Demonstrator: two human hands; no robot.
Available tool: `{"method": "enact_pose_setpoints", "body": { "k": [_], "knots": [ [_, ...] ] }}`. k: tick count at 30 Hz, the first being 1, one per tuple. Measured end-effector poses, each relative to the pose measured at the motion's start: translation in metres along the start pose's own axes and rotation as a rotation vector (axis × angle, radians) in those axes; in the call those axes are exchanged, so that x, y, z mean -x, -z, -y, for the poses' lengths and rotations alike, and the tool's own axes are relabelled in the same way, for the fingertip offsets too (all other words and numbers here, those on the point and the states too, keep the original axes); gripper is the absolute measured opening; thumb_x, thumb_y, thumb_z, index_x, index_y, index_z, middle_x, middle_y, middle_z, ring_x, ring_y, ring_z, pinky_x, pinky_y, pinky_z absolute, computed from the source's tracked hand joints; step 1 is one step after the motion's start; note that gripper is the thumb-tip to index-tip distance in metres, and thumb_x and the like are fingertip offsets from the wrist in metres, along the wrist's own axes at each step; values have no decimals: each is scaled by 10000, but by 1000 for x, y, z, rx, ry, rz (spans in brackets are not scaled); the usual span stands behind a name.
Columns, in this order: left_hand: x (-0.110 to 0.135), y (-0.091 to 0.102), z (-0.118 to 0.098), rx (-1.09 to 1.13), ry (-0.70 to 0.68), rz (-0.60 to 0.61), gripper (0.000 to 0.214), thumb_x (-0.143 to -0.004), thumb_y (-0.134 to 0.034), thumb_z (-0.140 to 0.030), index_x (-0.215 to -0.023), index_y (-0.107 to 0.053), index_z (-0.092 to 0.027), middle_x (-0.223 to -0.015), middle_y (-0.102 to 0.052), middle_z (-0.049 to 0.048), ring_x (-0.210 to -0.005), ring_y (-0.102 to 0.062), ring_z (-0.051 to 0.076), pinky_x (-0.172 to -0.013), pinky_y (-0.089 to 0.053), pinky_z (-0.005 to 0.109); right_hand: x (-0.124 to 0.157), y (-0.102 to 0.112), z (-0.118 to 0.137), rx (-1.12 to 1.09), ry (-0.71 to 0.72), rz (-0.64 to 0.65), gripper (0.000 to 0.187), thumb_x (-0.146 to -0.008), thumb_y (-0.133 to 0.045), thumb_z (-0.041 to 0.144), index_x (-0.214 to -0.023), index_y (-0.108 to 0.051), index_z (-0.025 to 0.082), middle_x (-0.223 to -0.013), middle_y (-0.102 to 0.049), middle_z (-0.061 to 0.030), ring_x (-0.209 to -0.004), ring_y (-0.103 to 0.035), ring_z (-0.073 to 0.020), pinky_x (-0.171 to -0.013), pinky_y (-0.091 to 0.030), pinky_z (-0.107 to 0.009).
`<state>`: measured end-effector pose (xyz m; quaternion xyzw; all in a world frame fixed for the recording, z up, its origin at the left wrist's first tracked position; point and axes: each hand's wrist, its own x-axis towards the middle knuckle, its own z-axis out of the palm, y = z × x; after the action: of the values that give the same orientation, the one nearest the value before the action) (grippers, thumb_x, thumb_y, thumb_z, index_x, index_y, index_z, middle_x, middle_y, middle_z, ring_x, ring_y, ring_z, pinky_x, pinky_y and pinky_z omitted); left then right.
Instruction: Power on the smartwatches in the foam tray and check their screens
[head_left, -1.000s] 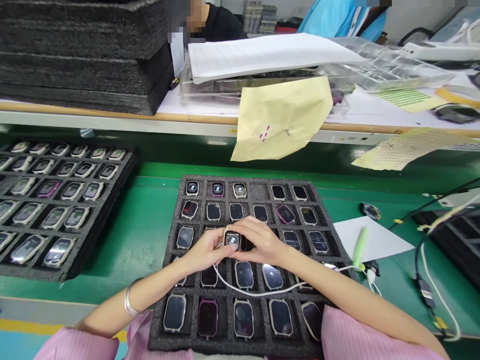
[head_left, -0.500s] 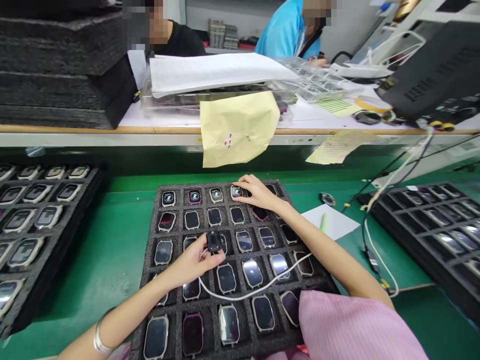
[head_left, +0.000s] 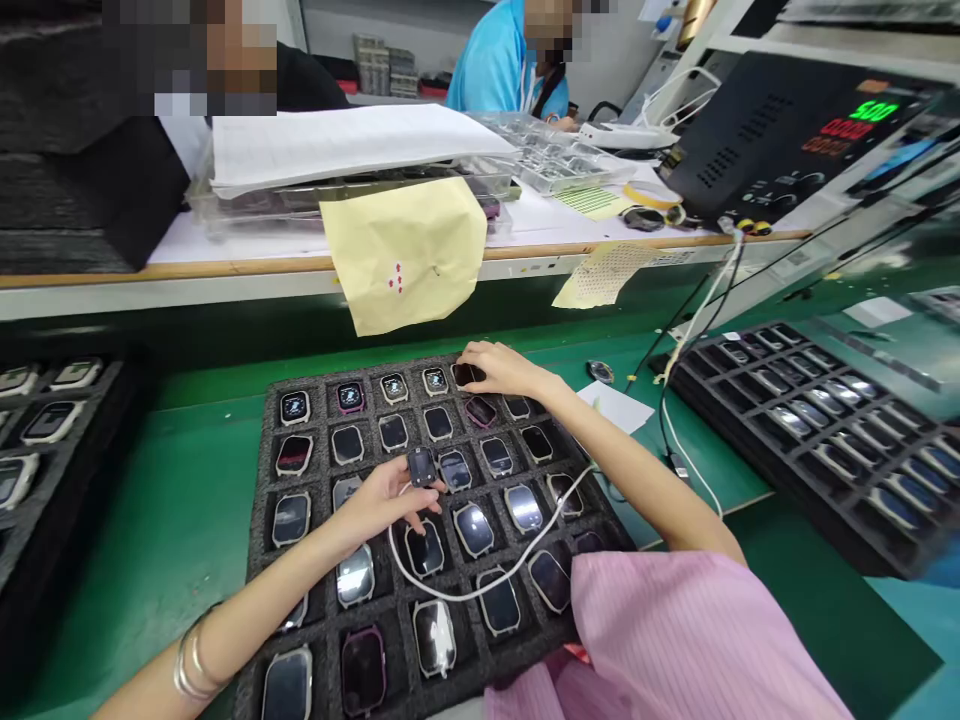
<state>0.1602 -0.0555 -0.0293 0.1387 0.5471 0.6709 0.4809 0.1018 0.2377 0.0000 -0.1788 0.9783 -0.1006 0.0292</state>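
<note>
A black foam tray [head_left: 262,480] full of smartwatch bodies lies in front of me on the green belt. My left hand [head_left: 379,500] pinches a small black charging puck [head_left: 421,466] over the tray's middle; its white cable [head_left: 480,585] loops across the watches toward the right. My right hand [head_left: 499,367] reaches to the tray's far row, fingers curled over a dark watch [head_left: 466,375] in its pocket. Beside it, several watches in that row, such as one watch [head_left: 434,380], show lit screens.
A second foam tray [head_left: 817,420] of watches lies to the right, another tray [head_left: 45,430] at the left. A yellow paper [head_left: 405,250] hangs from the raised shelf. A black power supply [head_left: 780,140] stands at the right rear. Two people sit beyond the shelf.
My right hand carried the lit watch from the puck to the far row, set it in a pocket, and moved one pocket right. My left hand kept the puck. The view swung right.
</note>
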Motion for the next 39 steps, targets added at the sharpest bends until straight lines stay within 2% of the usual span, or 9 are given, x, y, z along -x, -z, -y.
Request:
{"method": "enact_pose_setpoints", "body": {
  "k": [3, 6, 9, 13, 19, 22, 30, 35, 39],
  "knots": [
    [1, 7, 5, 81, -18, 1, 445, -677, -803, -320, -1012, -587, -122, -1041, -663, 129, -865, -651, 197, -603, -555, 252, 4, 7, 11, -50, -4, -107, 270, -771, -743, 281, -969, -648, 125, -955, -647, -120, -889, -622, -293, -770, -467, -374],
    [2, 10, 9, 123, -25, 7, 471, -639, -836, -279, -1012, -592, -125, -1051, -661, 124, -870, -649, 197, -636, -565, 275, 15, 12, 46, -137, 53, -174, 287, -830, -682, 360, -996, -600, 141, -959, -639, -94, -869, -620, -240, -762, -475, -335],
    [2, 11, 11, 135, -61, 11, 501, -616, -851, -246, -1029, -593, -129, -1024, -658, 102, -866, -645, 200, -643, -567, 285, 28, 5, 94, -237, 218, -120, 328, -782, -736, 376, -996, -592, 173, -955, -657, -59, -882, -623, -229, -814, -465, -348],
    [1, 12, 11, 118, -112, -10, 493, -588, -866, -222, -997, -609, -124, -978, -656, 75, -898, -637, 210, -658, -571, 279, 36, -15, 130, -212, 329, -102, 349, -796, -736, 301, -1068, -587, 141, -1059, -652, -123, -962, -608, -281, -833, -458, -414],
    [2, 10, 9, 88, -103, -70, 443, -733, -759, -390, -1026, -590, -103, -808, -676, 72, -787, -686, 212, -585, -582, 279, 36, -27, 126, -204, 354, -104, 388, -835, -717, 271, -1161, -562, 128, -1116, -630, -133, -987, -597, -276, -834, -482, -407],
    [2, 10, 10, 89, -106, -83, 423, -736, -751, -415, -964, -587, -98, -698, -666, 53, -692, -682, 193, -537, -571, 260, 38, -32, 127, -245, 356, -143, 360, -844, -703, 284, -1142, -568, 133, -1079, -631, -127, -961, -605, -271, -813, -494, -404],
    [6, 10, 8, 74, -116, -63, 375, -728, -749, -426, -858, -599, -107, -669, -649, 42, -583, -647, 158, -447, -521, 216, 38, -48, 132, -427, 357, -255, 337, -842, -664, 287, -1142, -557, 174, -1012, -633, -109, -892, -621, -252, -753, -535, -403],
    [6, 12, 8, 37, -103, -36, 363, -764, -712, -440, -850, -593, -108, -527, -597, -9, -385, -525, 90, -369, -441, 182, 39, -51, 132, -479, 359, -287, 341, -846, -666, 308, -1141, -554, 179, -989, -634, -102, -869, -628, -243, -743, -547, -398],
    [7, 14, 10, 17, -97, -45, 360, -773, -702, -451, -850, -580, -121, -463, -531, -55, -330, -437, 64, -331, -373, 161, 39, -52, 131, -485, 379, -308, 344, -854, -666, 314, -1143, -549, 168, -994, -634, -112, -880, -628, -245, -746, -546, -399]
  ]
}}
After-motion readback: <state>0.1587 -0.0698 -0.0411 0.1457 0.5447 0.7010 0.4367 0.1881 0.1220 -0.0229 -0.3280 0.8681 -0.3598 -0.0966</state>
